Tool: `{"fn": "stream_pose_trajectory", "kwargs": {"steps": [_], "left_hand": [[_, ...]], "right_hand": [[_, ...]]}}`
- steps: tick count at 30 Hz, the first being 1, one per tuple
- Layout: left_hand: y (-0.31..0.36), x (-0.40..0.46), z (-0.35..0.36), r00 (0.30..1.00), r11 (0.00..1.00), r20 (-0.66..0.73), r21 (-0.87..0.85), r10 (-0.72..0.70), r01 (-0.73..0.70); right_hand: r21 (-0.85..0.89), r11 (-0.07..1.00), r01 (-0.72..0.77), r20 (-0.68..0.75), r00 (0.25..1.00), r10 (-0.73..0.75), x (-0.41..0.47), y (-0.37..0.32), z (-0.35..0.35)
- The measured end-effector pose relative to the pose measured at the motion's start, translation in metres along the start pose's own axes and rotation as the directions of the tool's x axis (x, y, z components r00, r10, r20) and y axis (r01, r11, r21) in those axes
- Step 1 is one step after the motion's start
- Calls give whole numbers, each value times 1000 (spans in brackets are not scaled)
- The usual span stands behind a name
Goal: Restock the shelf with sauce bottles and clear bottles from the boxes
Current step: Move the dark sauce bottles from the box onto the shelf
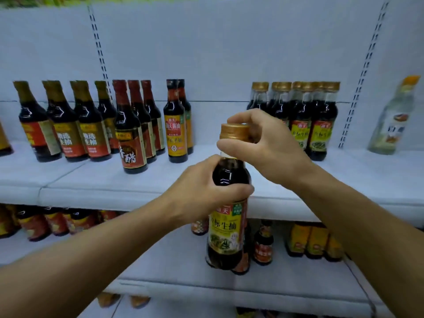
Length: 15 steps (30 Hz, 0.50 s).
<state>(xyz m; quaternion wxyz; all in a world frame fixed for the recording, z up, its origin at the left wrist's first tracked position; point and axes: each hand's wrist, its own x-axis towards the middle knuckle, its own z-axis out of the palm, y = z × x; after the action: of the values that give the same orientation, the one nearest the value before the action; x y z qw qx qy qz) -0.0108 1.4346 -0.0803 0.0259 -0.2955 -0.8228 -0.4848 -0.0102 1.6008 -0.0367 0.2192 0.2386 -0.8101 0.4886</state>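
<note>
Here, sauce bottle (pixel 229 216) — fingers (pixel 231 143) encircling neck

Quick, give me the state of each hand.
Left hand: grips the sauce bottle around its shoulder.
Right hand: pinches the bottle's gold cap.

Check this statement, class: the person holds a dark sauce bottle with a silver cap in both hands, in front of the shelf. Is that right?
Not quite. The head view shows the cap is gold, not silver. The rest stands: the left hand grips the dark sauce bottle at its shoulder, the right hand holds the cap, in front of the shelf.
</note>
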Motion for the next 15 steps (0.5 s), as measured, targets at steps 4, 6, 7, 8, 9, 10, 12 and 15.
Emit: {"fn": "stream_pose_trajectory", "kwargs": {"steps": [4,6,7,8,9,10,12,15], "left_hand": [[18,37,2,1000,999,-10,-41,26,-26],[28,54,2,998,997,-34,-57,44,-46],[33,63,2,997,997,-54,-58,55,-58],[36,71,2,995,996,-74,-59,60,-65],[38,79,3,994,995,-89,-63,68,-74],[40,86,4,993,994,-96,-74,72,-79],[36,98,9,992,988,-100,-126,72,-84],[15,109,24,998,981,-66,-193,11,-23]], "right_hand": [[-36,999,32,-9,999,-33,27,-1,-34],[-35,998,48,-18,999,-48,42,-2,-48],[-24,998,59,-33,998,-59,51,-2,-56],[-14,998,65,-51,997,-65,59,-1,-62],[-8,998,68,-64,996,-68,67,0,-68],[-5,998,69,-71,995,-70,74,3,-74],[12,997,72,-81,994,-71,87,10,-83],[38,998,58,-75,996,-55,103,29,-93]]}}
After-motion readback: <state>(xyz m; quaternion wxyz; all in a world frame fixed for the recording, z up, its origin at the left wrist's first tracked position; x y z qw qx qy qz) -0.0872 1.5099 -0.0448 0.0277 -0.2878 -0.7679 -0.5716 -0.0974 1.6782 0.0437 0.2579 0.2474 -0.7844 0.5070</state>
